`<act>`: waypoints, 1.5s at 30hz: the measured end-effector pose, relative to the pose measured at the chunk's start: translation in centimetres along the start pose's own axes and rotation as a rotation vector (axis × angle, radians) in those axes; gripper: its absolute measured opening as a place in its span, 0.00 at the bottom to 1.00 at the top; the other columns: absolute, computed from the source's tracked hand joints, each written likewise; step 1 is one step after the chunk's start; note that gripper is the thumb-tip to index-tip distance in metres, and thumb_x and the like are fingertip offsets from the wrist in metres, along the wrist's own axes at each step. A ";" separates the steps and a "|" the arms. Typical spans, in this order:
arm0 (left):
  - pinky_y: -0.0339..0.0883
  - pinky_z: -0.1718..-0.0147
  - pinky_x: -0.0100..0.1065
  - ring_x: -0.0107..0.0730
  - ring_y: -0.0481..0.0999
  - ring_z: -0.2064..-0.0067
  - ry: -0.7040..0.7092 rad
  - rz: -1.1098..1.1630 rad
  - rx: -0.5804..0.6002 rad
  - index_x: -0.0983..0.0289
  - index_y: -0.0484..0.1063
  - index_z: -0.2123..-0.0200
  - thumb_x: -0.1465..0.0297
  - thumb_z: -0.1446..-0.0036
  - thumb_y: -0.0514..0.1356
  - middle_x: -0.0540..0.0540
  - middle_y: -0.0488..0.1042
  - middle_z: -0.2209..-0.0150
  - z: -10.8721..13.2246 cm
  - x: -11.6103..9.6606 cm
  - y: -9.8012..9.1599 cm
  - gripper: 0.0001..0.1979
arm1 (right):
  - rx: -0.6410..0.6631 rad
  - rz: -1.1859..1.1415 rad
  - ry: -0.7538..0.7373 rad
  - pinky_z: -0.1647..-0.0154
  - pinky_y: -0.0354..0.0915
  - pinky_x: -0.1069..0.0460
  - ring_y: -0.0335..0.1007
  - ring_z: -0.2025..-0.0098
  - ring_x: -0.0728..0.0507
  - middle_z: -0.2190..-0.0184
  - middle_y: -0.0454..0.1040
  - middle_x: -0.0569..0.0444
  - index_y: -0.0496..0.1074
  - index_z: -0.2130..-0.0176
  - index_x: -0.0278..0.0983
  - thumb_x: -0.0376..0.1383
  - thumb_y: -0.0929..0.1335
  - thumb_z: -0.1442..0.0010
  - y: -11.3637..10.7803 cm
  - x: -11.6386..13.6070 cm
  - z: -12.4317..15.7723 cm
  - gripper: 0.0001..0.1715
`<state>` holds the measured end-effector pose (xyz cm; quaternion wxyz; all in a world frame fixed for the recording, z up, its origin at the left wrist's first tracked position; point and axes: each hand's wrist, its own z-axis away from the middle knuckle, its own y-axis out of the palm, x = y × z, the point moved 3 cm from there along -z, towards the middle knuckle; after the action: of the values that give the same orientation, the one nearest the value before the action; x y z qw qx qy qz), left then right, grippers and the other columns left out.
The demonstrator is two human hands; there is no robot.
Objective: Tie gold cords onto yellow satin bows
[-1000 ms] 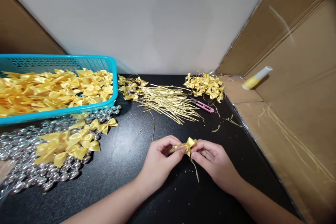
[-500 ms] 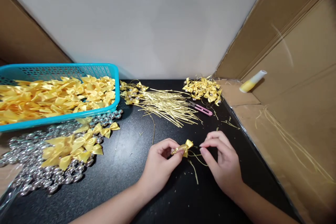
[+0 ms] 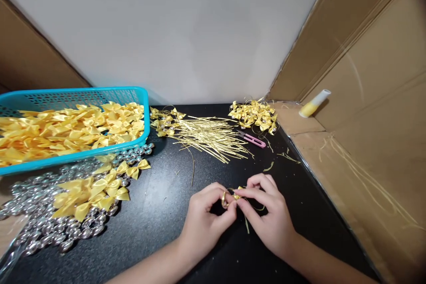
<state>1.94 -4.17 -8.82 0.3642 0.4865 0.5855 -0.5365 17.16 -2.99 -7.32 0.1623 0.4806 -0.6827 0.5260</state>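
Currently you are pinching a yellow bow between both hands: your left hand and right hand are each keeping a closed grip on it, low over the black counter, near the gold wires.

No writing, label, brand, number or sign can be read anywhere in view; the small yellow tube with a white cap, lying on the brown cardboard ledge, is too small and blurred to show any print; the pink plastic thread snips on the black tabletop are likewise too small to tell.
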 end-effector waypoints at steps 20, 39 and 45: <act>0.63 0.73 0.28 0.29 0.69 0.73 -0.179 0.083 -0.093 0.65 0.68 0.79 0.70 0.47 0.60 0.51 0.71 0.77 -0.5 1.1 -0.1 0.10 | -0.150 -0.777 0.029 0.75 0.67 0.54 0.71 0.75 0.49 0.67 0.79 0.56 0.72 0.62 0.46 0.34 0.67 0.36 -5.4 0.4 -0.5 0.06; 0.63 0.73 0.27 0.28 0.69 0.74 -0.251 0.135 -0.096 0.65 0.69 0.79 0.68 0.50 0.61 0.52 0.71 0.78 -0.7 1.2 -0.3 0.10 | -0.761 -1.346 0.308 0.86 0.65 0.69 0.67 0.83 0.59 0.83 0.69 0.67 0.74 0.78 0.39 0.24 0.82 0.70 -11.4 -0.9 -2.9 0.21; 0.62 0.74 0.27 0.28 0.68 0.74 -0.255 0.141 -0.089 0.65 0.69 0.80 0.69 0.50 0.61 0.51 0.71 0.78 -0.8 1.2 -0.3 0.09 | -0.944 -1.520 0.356 0.86 0.67 0.68 0.68 0.83 0.58 0.82 0.70 0.67 0.72 0.76 0.37 0.20 0.79 0.63 -12.5 -1.1 -3.5 0.19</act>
<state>1.43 -3.20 -9.73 0.4936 0.4377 0.5219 -0.5408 27.04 0.79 0.34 0.7478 0.5964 -0.2917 0.0096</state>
